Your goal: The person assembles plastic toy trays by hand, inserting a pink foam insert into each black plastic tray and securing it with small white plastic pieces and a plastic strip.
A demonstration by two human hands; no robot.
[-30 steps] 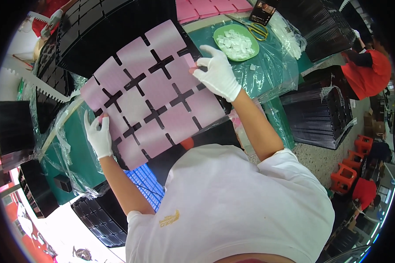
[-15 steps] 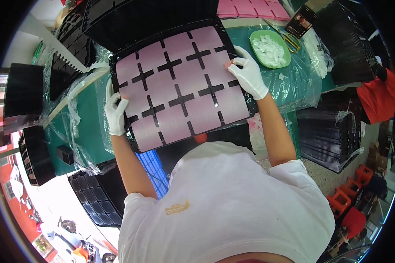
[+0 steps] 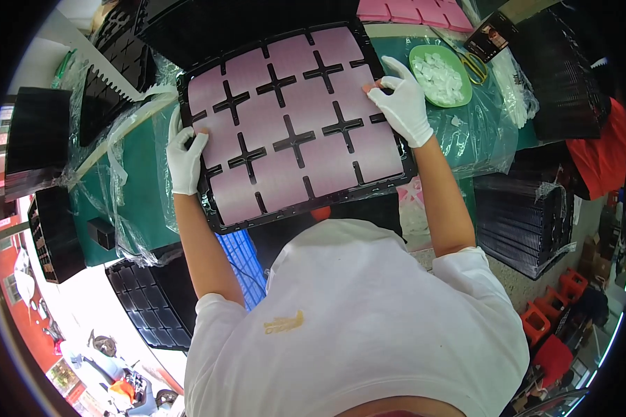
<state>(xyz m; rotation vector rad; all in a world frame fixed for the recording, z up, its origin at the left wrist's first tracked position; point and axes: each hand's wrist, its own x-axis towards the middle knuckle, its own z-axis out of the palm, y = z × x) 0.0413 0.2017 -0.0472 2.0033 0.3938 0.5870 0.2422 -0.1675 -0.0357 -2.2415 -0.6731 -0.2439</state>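
Observation:
A black plastic tray (image 3: 298,139) lies in front of me, its cross-shaped dividers showing between several glossy pink rectangular pieces (image 3: 247,204). My left hand (image 3: 186,158), in a white glove with a bare thumb tip, closes on the tray's left rim, its fingers partly hidden along the outer side. At the opposite rim my right hand (image 3: 405,104), gloved the same way, grips the edge with thumb and curled index finger. Just beyond the right hand stands a light green bowl (image 3: 466,97) of small whitish pieces (image 3: 437,78).
Yellow-handled scissors (image 3: 474,70) and a dark printed box (image 3: 492,36) lie behind the bowl. Pink pieces (image 3: 414,14) rest at the far edge. Clear plastic film covers the green table (image 3: 146,167). Stacks of black trays (image 3: 523,215) stand right and left; a small black block (image 3: 101,233) sits left.
The view has shifted a little. The tray's near black rim now shows more fully below the pink pieces. Both hands keep their hold on the sides.

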